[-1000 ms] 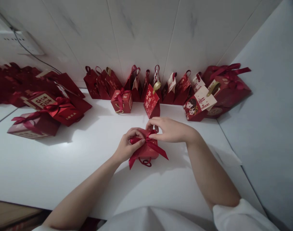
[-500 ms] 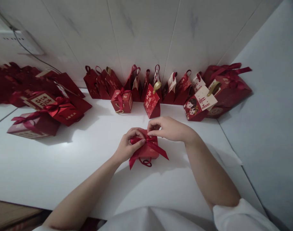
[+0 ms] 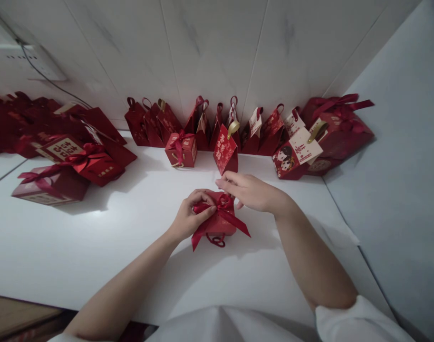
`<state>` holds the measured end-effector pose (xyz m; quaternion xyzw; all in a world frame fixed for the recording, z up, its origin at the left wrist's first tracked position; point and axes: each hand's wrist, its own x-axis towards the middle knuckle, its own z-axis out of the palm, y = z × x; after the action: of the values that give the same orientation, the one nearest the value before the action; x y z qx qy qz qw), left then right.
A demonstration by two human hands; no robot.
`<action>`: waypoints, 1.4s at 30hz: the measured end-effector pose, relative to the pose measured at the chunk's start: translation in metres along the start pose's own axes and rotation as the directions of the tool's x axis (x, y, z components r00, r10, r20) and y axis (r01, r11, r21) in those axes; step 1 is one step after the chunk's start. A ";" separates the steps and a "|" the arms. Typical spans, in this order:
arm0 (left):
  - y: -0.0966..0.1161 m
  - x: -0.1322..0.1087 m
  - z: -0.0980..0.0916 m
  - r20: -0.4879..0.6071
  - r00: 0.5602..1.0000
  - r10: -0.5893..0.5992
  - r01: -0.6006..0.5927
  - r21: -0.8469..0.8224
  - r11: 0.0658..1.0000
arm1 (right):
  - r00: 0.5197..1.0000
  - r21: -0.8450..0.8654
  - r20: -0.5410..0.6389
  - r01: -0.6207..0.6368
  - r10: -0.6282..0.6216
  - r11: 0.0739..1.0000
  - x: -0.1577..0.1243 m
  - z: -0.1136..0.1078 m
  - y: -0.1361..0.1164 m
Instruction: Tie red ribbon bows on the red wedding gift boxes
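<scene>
A small red gift box (image 3: pixel 218 223) tied with a red ribbon bow (image 3: pixel 222 211) sits on the white table (image 3: pixel 95 237) in front of me. My left hand (image 3: pixel 188 216) pinches the left loop of the bow, fingers closed on it. At the far right side of the bow my right hand (image 3: pixel 250 190) has its fingertips pinched on the ribbon. Two ribbon tails hang down over the box's front and right side.
A row of red gift bags (image 3: pixel 202 126) stands along the marble wall. One small ribboned box (image 3: pixel 181 148) and a red bag with a gold handle (image 3: pixel 226 149) stand in front of it. Larger red boxes (image 3: pixel 70 161) lie at left; more are piled at right (image 3: pixel 331 130).
My right hand has shifted slightly down and right over the bow, its fingers re-gripping the ribbon. The left hand and box stay put.
</scene>
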<state>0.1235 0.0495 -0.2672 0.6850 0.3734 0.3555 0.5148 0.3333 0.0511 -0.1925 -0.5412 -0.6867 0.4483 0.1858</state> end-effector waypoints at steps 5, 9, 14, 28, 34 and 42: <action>0.002 -0.001 0.000 -0.003 1.000 -0.011 0.011 -0.009 1.000 | 0.995 -0.398 -0.101 -0.025 -0.016 0.917 -0.007 0.004 -0.005; 0.004 -0.001 0.001 -0.007 1.000 -0.023 0.023 0.003 1.000 | 0.987 -0.556 -0.137 -0.146 0.083 0.818 -0.011 0.008 -0.011; 0.002 0.000 0.001 -0.010 1.000 -0.012 0.012 -0.007 1.000 | 0.993 -0.409 -0.107 -0.005 -0.043 0.912 -0.007 0.007 -0.011; 0.001 -0.001 0.000 0.001 1.000 -0.006 0.006 0.001 1.000 | 0.937 0.535 0.332 -0.090 -0.111 0.840 0.026 -0.006 0.023; 0.004 0.000 -0.001 0.014 1.000 -0.019 0.019 0.021 1.000 | 0.938 0.529 0.333 -0.100 -0.097 0.843 0.027 -0.007 0.023; 0.003 0.001 -0.002 0.029 1.000 -0.001 0.000 0.037 0.999 | 0.950 0.500 0.248 0.044 -0.191 0.865 0.032 -0.001 0.025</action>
<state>0.1228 0.0503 -0.2640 0.6995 0.3725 0.3382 0.5075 0.3379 0.0807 -0.2197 -0.3618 -0.6030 0.6689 0.2411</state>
